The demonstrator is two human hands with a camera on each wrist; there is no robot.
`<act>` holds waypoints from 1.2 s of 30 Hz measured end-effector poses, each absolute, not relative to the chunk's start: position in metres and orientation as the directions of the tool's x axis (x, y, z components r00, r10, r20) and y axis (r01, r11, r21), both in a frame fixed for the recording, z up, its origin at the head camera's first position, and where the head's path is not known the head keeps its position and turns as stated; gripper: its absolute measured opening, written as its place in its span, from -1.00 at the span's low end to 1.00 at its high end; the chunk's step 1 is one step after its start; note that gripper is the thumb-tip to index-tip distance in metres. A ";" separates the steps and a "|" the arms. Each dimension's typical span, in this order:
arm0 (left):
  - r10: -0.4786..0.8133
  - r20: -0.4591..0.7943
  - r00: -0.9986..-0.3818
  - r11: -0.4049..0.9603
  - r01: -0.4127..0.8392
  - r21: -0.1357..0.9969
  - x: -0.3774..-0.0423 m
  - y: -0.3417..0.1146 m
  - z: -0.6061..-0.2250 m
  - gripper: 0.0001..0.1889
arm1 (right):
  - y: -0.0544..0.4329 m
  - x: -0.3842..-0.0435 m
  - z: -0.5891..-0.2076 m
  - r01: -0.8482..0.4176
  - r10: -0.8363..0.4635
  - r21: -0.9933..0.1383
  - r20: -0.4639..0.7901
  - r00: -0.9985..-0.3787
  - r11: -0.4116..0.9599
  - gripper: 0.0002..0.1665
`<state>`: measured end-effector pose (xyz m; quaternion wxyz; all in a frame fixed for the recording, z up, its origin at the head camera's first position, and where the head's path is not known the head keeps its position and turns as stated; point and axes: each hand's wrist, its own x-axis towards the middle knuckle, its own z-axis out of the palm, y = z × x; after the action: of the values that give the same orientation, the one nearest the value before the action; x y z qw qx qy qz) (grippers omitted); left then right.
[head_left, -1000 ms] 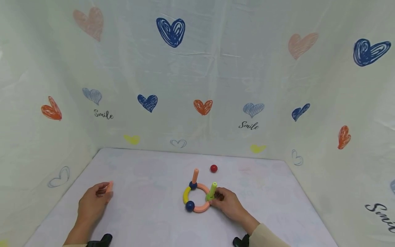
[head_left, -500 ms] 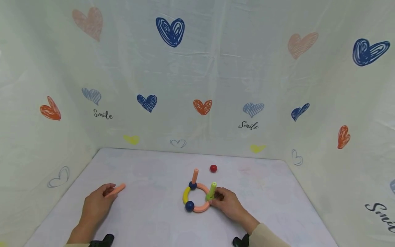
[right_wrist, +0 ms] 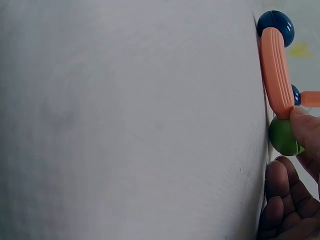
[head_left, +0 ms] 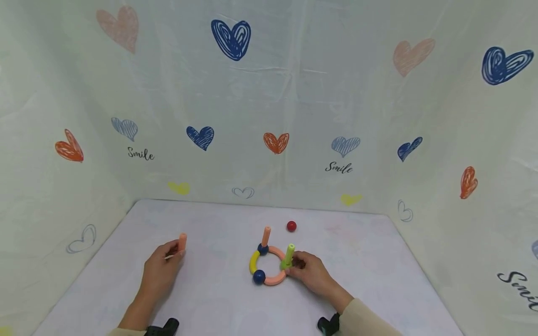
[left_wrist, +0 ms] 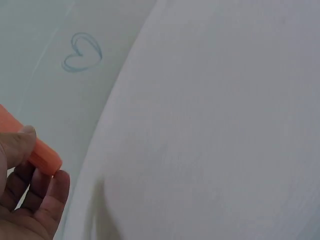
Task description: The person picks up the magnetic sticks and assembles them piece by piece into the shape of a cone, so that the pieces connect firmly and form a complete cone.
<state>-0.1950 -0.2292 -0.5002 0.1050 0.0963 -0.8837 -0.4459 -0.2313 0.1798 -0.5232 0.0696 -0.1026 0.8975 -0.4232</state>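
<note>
Pinched between thumb and fingers, an orange rod (head_left: 182,241) stands nearly upright in my left hand (head_left: 161,267), left of the table's middle. The left wrist view shows its ribbed end (left_wrist: 46,157). My right hand (head_left: 313,275) pinches a green ball (right_wrist: 283,136) on the right side of a ring. That ring joins curved orange pieces (head_left: 275,280), a curved yellow piece (head_left: 253,262), a near blue ball (head_left: 258,277) and a far blue ball (head_left: 263,249). One orange rod (head_left: 266,236) rises from the far blue ball, and a light green rod (head_left: 289,254) from the green one.
A red ball (head_left: 291,226) lies loose behind the ring. The white table (head_left: 218,298) is backed and flanked by a pale curtain (head_left: 302,112) printed with hearts. Black wrist mounts (head_left: 164,327) show at the lower edge.
My left hand has moved right and a little forward with the orange rod, which was tipped over half a second ago and now points up. My right hand stays at the green ball.
</note>
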 end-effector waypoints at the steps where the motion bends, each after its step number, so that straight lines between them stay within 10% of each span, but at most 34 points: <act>1: -0.249 0.102 -0.963 0.573 -0.061 0.817 -0.195 -0.223 -0.499 -0.52 | 0.180 -0.232 -0.523 -0.128 -0.244 -0.775 -0.035 -0.969 0.619 -0.44; 17: -0.015 0.153 -0.988 0.491 0.126 0.862 -0.183 -0.090 -0.497 -0.71 | 0.181 -0.232 -0.521 -0.133 -0.245 -0.776 -0.028 -0.969 0.616 -0.47; 36: 0.090 0.192 -0.977 0.651 0.204 0.731 -0.181 -0.066 -0.525 -0.75 | 0.182 -0.230 -0.528 -0.133 -0.235 -0.785 -0.017 -0.972 0.605 -0.49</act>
<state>-0.1811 -0.0656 -0.5251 0.0691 -0.0811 -0.9060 -0.4096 -0.2298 0.1816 -0.5276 0.0593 -0.1030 0.8939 -0.4323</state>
